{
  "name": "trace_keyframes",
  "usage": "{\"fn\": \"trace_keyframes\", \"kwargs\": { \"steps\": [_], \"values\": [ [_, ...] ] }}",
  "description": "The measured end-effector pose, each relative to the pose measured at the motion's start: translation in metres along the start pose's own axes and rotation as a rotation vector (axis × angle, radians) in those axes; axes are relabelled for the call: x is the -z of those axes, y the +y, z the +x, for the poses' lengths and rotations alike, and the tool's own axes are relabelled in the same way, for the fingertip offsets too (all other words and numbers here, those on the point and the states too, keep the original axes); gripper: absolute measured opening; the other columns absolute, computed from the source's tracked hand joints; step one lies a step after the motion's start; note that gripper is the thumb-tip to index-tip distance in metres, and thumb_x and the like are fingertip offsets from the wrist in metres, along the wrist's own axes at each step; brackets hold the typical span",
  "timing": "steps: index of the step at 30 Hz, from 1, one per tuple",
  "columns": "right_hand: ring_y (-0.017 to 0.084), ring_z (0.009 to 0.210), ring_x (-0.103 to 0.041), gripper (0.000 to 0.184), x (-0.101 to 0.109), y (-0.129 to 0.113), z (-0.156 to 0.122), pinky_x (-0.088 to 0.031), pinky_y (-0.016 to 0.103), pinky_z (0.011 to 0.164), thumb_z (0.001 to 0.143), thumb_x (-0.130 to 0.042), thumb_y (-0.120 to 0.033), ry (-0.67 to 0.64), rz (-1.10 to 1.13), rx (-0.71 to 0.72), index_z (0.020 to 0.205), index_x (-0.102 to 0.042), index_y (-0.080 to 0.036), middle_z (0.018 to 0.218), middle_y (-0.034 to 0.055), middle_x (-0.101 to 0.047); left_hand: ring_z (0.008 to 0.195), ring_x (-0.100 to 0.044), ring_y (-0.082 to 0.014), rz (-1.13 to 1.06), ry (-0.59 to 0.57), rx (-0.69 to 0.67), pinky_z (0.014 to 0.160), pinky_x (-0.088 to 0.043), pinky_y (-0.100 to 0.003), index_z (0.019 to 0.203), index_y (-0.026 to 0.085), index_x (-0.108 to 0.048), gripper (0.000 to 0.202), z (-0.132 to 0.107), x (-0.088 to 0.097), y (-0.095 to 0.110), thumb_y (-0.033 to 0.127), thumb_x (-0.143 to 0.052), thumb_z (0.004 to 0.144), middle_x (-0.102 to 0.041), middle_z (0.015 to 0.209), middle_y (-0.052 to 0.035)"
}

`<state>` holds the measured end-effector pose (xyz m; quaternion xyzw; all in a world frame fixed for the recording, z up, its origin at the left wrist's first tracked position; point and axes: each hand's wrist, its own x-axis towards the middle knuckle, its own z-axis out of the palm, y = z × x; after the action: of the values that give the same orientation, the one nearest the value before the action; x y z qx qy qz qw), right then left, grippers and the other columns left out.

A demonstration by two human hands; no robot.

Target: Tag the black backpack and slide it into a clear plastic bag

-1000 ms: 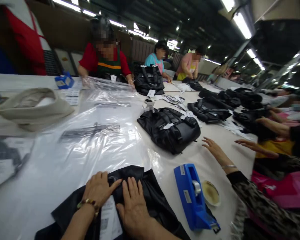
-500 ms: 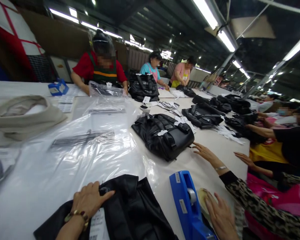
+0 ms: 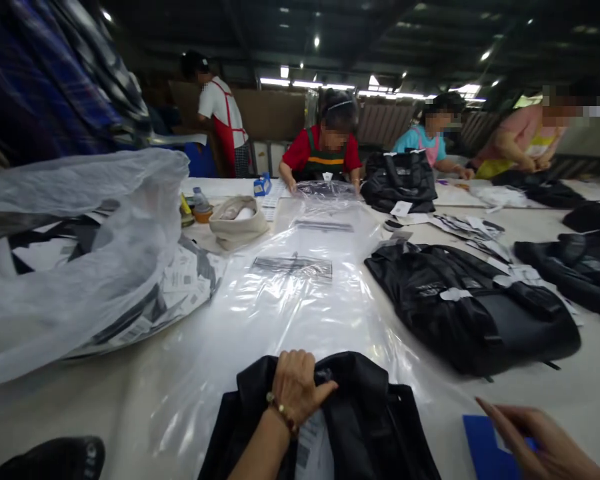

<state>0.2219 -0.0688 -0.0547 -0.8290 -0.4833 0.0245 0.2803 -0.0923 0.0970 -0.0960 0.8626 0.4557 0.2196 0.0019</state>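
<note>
A black bag [image 3: 370,427] lies at the near table edge on a clear plastic sheet [image 3: 300,313]. My left hand [image 3: 295,387], a beaded bracelet on its wrist, curls its fingers over the bag's top edge and grips it. A white printed tag [image 3: 313,447] hangs on the bag just below that hand. At the lower right, my right hand [image 3: 545,443] reaches left with fingers stretched out, its tips over a blue tape dispenser [image 3: 483,447] that is cut off by the frame edge.
A second black backpack [image 3: 470,313] lies to the right. A large clear bag of printed tags [image 3: 80,267] bulges at the left. A beige cloth item [image 3: 237,223] sits further back. Several people work across the table, one in red [image 3: 325,150] handling plastic.
The view swung left and dropped lower. My left hand closed over the bag's top edge. My right hand, off the bag since a second ago, stays at the tape dispenser.
</note>
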Motion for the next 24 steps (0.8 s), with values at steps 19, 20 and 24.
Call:
{"fn": "trace_keyframes", "kwargs": {
  "steps": [19,20,24],
  "values": [
    [0.021,0.124,-0.040,0.041,-0.190,-0.136,0.085,-0.027,0.044,0.106,0.091,-0.036,-0.039,-0.741,0.084,0.819,0.126,-0.048,-0.023,0.131,0.0069,-0.048,0.041,-0.031,-0.0140,-0.030,0.597,-0.187,0.048,-0.018,-0.033,0.044,0.019,-0.037,0.044,-0.026,0.023,0.011,0.020,-0.031,0.088,-0.033,0.041,0.0008],
    [0.021,0.120,-0.044,0.041,-0.192,-0.133,0.088,-0.031,0.043,0.104,0.091,-0.035,-0.039,-0.707,0.107,0.774,0.124,-0.050,-0.020,0.127,0.0085,-0.052,0.042,-0.032,-0.0144,-0.037,0.589,-0.183,0.048,-0.019,-0.033,0.045,0.020,-0.038,0.047,-0.025,0.024,0.011,0.028,-0.029,0.090,-0.034,0.042,0.0003],
    [0.024,0.109,-0.050,0.038,-0.202,-0.125,0.087,-0.039,0.043,0.097,0.086,-0.044,-0.039,-0.561,0.232,0.615,0.116,-0.056,-0.019,0.117,0.0116,-0.057,0.044,-0.034,-0.0148,-0.081,0.589,-0.139,0.049,-0.020,-0.033,0.046,0.020,-0.039,0.050,-0.024,0.023,0.012,0.040,-0.027,0.091,-0.036,0.044,-0.0002]
  ]
}}
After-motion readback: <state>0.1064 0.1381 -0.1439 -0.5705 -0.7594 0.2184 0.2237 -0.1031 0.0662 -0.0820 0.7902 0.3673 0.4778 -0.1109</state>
